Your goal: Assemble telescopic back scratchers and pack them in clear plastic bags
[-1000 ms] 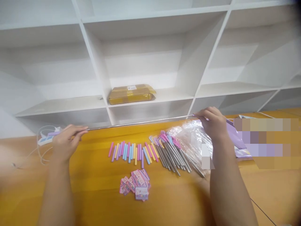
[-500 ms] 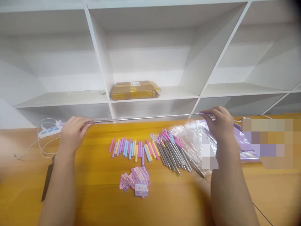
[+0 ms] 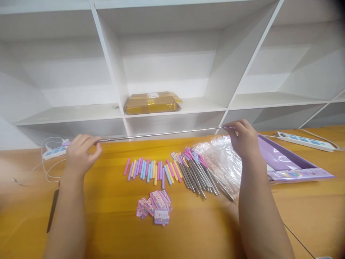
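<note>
The left hand (image 3: 82, 153) and right hand (image 3: 242, 139) each pinch, well apart, both forearms (image 3: 261, 201) stretched forward.

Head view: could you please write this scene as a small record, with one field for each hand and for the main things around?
left hand: grips a thin metal rod toward its left end
right hand: pinches the same rod toward its right end
rod position: raised, nearly level, spanning between the hands
coloured tubes: pink, purple, yellow, blue; in a rough row
rod pile: metal rods with coloured heads, right of the tubes
cards: overlapping, nearer the person than the tubes
clear plastic: crumpled, beside the pile
parcel: brown, on the shelf
</note>
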Motion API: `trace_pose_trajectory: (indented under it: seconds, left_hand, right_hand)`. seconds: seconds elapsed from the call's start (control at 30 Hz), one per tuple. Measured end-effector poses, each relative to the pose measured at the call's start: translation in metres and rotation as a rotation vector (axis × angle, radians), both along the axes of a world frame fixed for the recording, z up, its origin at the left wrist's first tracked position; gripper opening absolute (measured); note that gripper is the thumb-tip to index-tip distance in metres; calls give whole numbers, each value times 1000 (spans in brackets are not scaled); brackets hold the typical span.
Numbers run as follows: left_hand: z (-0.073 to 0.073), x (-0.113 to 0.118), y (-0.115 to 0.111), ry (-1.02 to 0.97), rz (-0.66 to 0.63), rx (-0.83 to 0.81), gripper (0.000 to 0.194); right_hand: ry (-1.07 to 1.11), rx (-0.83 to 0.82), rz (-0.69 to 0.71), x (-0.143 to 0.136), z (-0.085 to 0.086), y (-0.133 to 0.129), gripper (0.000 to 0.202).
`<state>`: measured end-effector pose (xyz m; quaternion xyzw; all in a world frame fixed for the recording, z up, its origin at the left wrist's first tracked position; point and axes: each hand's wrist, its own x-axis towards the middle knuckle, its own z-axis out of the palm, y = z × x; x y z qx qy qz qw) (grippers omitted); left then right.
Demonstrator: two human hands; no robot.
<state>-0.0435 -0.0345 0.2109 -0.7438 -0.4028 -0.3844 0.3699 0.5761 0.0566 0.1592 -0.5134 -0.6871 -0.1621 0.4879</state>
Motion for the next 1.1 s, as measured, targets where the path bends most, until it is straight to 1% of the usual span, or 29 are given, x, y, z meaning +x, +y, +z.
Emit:
trace_pose_trajectory:
  seconds: [0.1, 0.23, 0.3, 0.37, 0.47, 0.57, 0.63, 0.7, 0.73, 0.8, 0.87, 0.93, 1.03, 1.1]
  left_hand:
    - [-1, -2, 0, 8, 14, -5, 16]
    - [0, -7, -3, 27, 31, 11, 16]
    - [2, -9, -5, 58, 39, 24, 18]
    - [3, -5, -6, 82, 36, 20, 20]
    - [1, 16, -2, 101, 17, -12, 22]
    - [-14, 54, 5, 142, -20, -64, 30]
    - [-28, 82, 7, 162, -63, -112, 40]
    - [-41, 105, 5, 140, -85, -137, 50]
    - [-46, 114, 3, 139, -90, -147, 53]
    - [-51, 127, -4, 152, -103, -157, 52]
    - [-53, 136, -11, 163, -120, -171, 49]
    - [-53, 142, -16, 147, -149, -188, 46]
    - [-52, 147, -15, 127, -201, -230, 42]
    - [-50, 148, -13, 138, -221, -257, 35]
  right_hand:
    - [8, 26, 37, 0, -2, 0, 18]
    - [3, 50, 59, 0, -4, 1, 18]
    - [1, 54, 68, -2, -3, 1, 17]
    - [-15, 54, 89, -8, 0, 0, 18]
    - [-83, 72, 136, -33, 6, -4, 20]
    - [-199, 98, 220, -81, 9, -14, 21]
    - [-313, 87, 288, -119, 6, -26, 23]
    - [-406, 77, 309, -155, 1, -38, 28]
    - [-428, 84, 316, -170, -3, -44, 30]
    - [-434, 102, 343, -194, -9, -54, 29]
    - [-431, 96, 372, -209, -13, -64, 26]
    - [-448, 73, 370, -217, -12, -72, 24]
    - [-483, 55, 323, -219, -6, -79, 23]
    - [-493, 59, 322, -217, 0, -80, 22]
